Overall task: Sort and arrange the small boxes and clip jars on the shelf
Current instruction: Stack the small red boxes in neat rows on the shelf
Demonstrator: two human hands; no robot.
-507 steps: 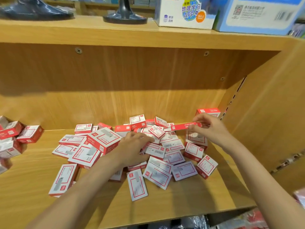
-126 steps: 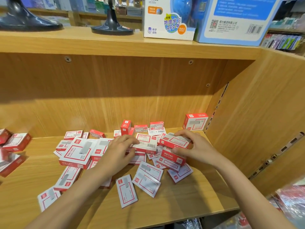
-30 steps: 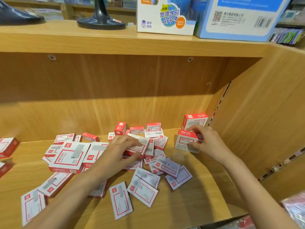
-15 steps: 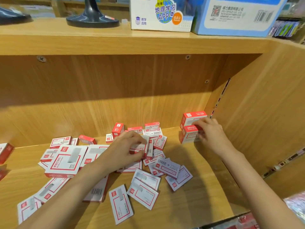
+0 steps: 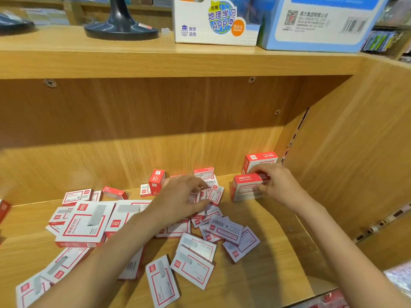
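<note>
Several small red-and-white staple boxes lie scattered on the wooden shelf board (image 5: 273, 258). At the back right corner one box stands upright (image 5: 260, 160). In front of it sits a short stack of boxes (image 5: 243, 188), and my right hand (image 5: 275, 184) grips its top and right side. My left hand (image 5: 182, 200) reaches into the middle of the pile and curls its fingers around a small box (image 5: 215, 194). Two larger boxes (image 5: 85, 223) lie flat at the left. No clip jars are in view.
The shelf's right wall (image 5: 347, 165) stands close beside my right hand, and the back panel (image 5: 142, 134) is right behind the pile. On the upper shelf stand a black lamp base (image 5: 121, 27) and two globe cartons (image 5: 215, 21). More red boxes show at the far left edge (image 5: 3, 211).
My right hand carried boxes from the pile to the back right corner and set them in front of the upright box. My left hand shifted slightly right within the pile.
</note>
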